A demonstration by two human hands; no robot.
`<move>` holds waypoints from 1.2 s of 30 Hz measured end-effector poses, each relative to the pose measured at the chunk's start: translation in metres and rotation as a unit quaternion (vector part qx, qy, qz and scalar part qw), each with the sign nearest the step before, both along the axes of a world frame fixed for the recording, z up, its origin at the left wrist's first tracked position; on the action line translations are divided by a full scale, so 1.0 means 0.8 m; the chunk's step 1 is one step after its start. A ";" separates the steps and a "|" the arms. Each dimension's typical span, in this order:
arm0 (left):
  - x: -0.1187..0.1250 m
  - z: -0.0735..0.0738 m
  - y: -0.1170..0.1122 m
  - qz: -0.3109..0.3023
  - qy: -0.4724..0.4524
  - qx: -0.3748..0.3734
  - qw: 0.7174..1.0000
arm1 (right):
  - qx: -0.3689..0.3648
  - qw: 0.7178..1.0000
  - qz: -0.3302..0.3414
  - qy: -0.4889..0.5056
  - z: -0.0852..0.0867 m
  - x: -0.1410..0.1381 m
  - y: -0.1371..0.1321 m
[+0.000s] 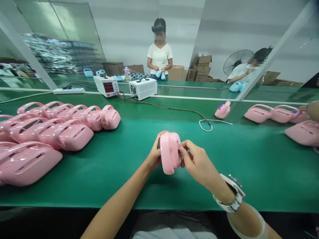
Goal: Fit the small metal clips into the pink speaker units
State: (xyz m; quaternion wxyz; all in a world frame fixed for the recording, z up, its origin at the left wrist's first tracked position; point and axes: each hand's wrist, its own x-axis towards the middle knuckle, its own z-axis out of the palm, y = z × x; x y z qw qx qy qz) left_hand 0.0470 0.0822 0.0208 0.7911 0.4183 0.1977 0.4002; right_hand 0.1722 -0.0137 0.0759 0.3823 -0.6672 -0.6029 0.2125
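You hold a glossy pink plastic casing with a rounded body (170, 152) upright between both hands, just above the green desk (129, 172) and near its front edge. Your left hand (155, 155) cups the casing's left side, its fingers closed around the back, where a dark part shows at the edge. Your right hand (196, 161) meets the casing's right side, thumb and forefinger pinched together on its rim; a wristwatch with a pale strap (233, 196) sits on that wrist.

To your left, rows of matching pink casings with handles (62, 129) lie packed side by side on the desk. Farther back stand a white bench power supply with a red display (106, 86) and a white metal box with a fan grille (143, 88); a red and black cable (169, 108) runs from them toward a single pink casing (223, 110). More pink casings (274, 114) lie at the right. Across the desk, a person in a white shirt (159, 56) holds pale blue parts.
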 end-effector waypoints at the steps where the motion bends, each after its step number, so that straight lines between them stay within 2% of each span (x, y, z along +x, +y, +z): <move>1: -0.002 0.002 0.001 -0.014 -0.011 -0.006 1.000 | -0.002 1.000 0.001 0.004 0.003 0.002 -0.002; 4: -0.006 0.007 0.004 -0.022 -0.045 -0.022 0.999 | -0.001 0.999 -0.009 0.034 0.014 0.020 -0.012; 7: -0.007 0.006 0.007 -0.011 -0.035 -0.058 0.998 | -0.003 0.996 -0.062 0.060 0.013 0.066 -0.027; 9: -0.006 0.003 0.009 -0.006 -0.024 -0.080 0.996 | -0.024 0.990 -0.130 0.056 -0.001 0.109 -0.039; 12: -0.004 -0.001 0.011 0.005 -0.029 -0.098 0.995 | -0.095 0.967 -0.236 0.015 -0.035 0.175 -0.061; 14: -0.002 0.000 0.013 0.032 -0.041 -0.110 0.993 | -0.132 0.955 -0.263 -0.043 -0.057 0.207 -0.079; 17: -0.001 0.006 0.021 0.090 -0.071 -0.116 0.987 | -0.153 0.949 -0.254 -0.102 -0.079 0.228 -0.103; 22: -0.006 0.019 0.031 0.140 -0.114 -0.121 0.976 | -0.174 0.954 -0.221 -0.106 -0.083 0.221 -0.124; 24: -0.009 0.022 0.032 0.150 -0.116 -0.120 0.975 | -0.152 0.958 -0.216 -0.110 -0.087 0.207 -0.133; 27: -0.012 0.024 0.033 0.157 -0.118 -0.119 0.973 | -0.094 0.955 -0.248 -0.136 -0.110 0.171 -0.149; 29: -0.012 0.023 0.033 0.153 -0.117 -0.121 0.974 | -0.105 0.939 -0.282 -0.167 -0.133 0.139 -0.154; 32: -0.011 0.020 0.034 0.147 -0.117 -0.117 0.975 | -0.166 0.911 -0.296 -0.233 -0.158 0.105 -0.142; 36: -0.007 0.013 0.030 0.155 -0.113 -0.108 0.976 | -0.169 0.901 -0.273 -0.292 -0.160 0.104 -0.103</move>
